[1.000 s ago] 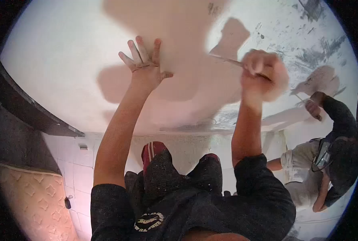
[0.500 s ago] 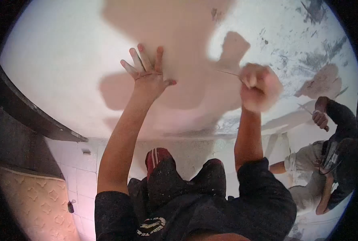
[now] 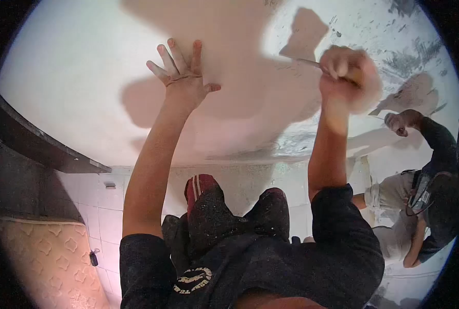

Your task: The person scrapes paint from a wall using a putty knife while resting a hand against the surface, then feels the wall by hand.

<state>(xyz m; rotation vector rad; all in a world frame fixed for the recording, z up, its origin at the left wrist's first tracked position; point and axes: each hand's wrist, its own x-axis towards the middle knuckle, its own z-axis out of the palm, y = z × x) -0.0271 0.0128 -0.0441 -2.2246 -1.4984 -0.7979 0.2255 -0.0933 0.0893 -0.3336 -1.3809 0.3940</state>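
Note:
My left hand (image 3: 184,80) is spread with its palm toward the pale wall (image 3: 74,72) and seems to rest flat on it. Pale dust coats its fingers. Smeared by motion, my right hand (image 3: 347,76) is closed around the handle of a putty knife (image 3: 307,63). Its thin blade shows nearly edge-on, pointing left toward the wall, and the handle is hidden in my fist. I cannot tell whether the blade touches the surface. Shadows of my arms and head fall over the middle of the wall.
Grey smudges (image 3: 410,62) mark the wall at upper right. Another person (image 3: 430,175) works close on my right, a thin tool in their hand (image 3: 402,122). A dark ledge (image 3: 44,144) runs along the left. A patterned mattress (image 3: 49,257) lies at lower left beside floor tiles.
My right hand has moved up and to the right with the putty knife. The left hand sits slightly higher in view, still spread. The other person's hand has also shifted up and left.

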